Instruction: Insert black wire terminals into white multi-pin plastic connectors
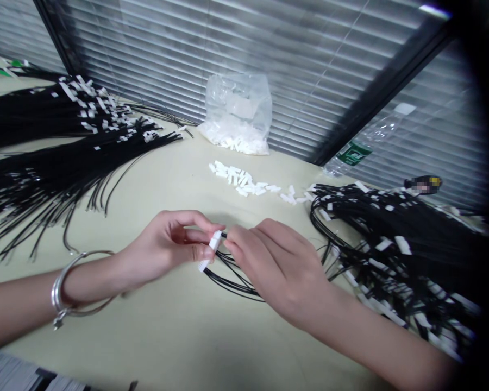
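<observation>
My left hand (177,244) pinches a long white connector housing (212,250) between thumb and fingers, tilted above the table. Several black wires (236,283) run from the housing toward the right, passing below my right hand (275,266). My right hand is closed, thumb and finger pressed round a black wire (224,235) at the upper end of the housing. The fingertips of both hands are close together there, and most of the right fingers are hidden behind the back of that hand.
Loose white housings (244,182) lie behind my hands, with a clear plastic bag (238,117) of more behind them. Black wire bundles (77,157) cover the left. Wired connectors (391,250) are heaped at right, before a plastic bottle (367,144). Window blinds (167,49) border the table.
</observation>
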A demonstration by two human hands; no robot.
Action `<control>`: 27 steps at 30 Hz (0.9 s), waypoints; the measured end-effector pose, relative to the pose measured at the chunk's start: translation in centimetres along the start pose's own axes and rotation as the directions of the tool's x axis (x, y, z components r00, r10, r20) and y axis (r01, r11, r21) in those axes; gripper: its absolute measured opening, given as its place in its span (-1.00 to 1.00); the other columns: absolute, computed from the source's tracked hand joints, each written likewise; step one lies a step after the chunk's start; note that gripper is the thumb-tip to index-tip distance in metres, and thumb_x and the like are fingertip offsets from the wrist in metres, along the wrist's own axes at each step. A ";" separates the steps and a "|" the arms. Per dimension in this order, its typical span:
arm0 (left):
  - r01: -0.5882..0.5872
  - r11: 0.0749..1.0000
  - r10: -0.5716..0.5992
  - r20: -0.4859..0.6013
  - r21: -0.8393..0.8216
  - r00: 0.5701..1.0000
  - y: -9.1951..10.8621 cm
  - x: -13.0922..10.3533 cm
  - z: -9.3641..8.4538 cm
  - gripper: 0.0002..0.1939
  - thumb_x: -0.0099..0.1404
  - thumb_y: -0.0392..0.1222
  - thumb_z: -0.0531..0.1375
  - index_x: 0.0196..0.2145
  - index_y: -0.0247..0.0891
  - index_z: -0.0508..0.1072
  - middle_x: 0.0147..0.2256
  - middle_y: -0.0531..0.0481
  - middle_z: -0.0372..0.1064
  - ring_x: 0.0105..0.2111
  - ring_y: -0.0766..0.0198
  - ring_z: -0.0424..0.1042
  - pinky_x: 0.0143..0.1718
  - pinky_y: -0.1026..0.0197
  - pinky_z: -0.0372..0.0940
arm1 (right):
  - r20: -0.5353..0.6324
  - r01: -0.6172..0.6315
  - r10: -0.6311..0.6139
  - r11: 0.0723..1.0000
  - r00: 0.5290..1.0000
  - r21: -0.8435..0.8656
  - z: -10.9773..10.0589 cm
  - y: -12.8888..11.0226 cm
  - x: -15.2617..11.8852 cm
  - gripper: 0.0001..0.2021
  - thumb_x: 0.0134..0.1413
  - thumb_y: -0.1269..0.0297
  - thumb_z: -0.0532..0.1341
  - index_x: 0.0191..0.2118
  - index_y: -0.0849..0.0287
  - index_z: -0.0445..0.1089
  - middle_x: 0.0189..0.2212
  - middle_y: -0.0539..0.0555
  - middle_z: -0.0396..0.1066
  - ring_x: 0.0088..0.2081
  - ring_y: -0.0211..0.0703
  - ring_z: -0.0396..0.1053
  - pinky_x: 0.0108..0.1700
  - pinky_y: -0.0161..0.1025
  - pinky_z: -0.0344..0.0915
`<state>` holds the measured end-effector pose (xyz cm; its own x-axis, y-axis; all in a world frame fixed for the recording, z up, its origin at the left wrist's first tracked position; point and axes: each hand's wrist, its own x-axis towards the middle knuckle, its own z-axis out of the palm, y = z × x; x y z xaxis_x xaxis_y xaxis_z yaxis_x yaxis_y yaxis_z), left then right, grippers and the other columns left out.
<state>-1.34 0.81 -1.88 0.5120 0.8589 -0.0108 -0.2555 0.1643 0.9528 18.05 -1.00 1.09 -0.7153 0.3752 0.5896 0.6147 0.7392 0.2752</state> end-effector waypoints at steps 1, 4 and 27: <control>0.006 1.000 -0.006 0.004 -0.006 1.000 0.0 0.0 0.0 -0.83 0.08 -0.45 0.26 -0.35 -0.25 0.49 -0.44 0.05 0.48 -0.37 0.34 0.48 -0.39 0.38 0.34 | -0.005 0.004 -0.004 1.000 1.000 0.002 0.0 0.1 0.0 -0.87 0.09 0.43 0.16 -0.21 0.32 0.29 -0.56 -0.01 0.22 -0.48 -0.27 0.11 -0.43 -0.26 0.08; 0.025 0.999 -0.025 0.003 -0.035 1.000 -0.1 0.0 -0.1 -0.82 0.09 -0.45 0.27 -0.34 -0.26 0.49 -0.42 0.04 0.48 -0.36 0.34 0.48 -0.38 0.37 0.34 | -0.018 0.008 -0.008 1.000 1.000 0.006 0.0 0.3 0.0 -0.85 0.08 0.44 0.16 -0.19 0.34 0.30 -0.58 -0.01 0.23 -0.49 -0.27 0.09 -0.44 -0.25 0.08; 0.020 1.000 -0.020 0.019 -0.007 1.000 -0.1 0.1 -0.3 -0.82 0.12 -0.38 0.26 -0.30 -0.28 0.38 -0.36 -0.01 0.42 -0.37 0.27 0.44 -0.41 0.26 0.31 | 0.049 -0.123 0.119 0.987 0.992 0.104 -0.6 0.5 0.3 -0.97 0.06 0.47 0.16 -0.38 0.25 0.32 -0.62 -0.03 0.20 -0.52 -0.31 0.09 -0.44 -0.29 0.10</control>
<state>-1.46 1.04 -2.10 0.5322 0.8462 -0.0241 -0.2505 0.1847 0.9503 18.37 -0.81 1.82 -0.6525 0.4872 0.5804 0.6604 0.7412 0.1203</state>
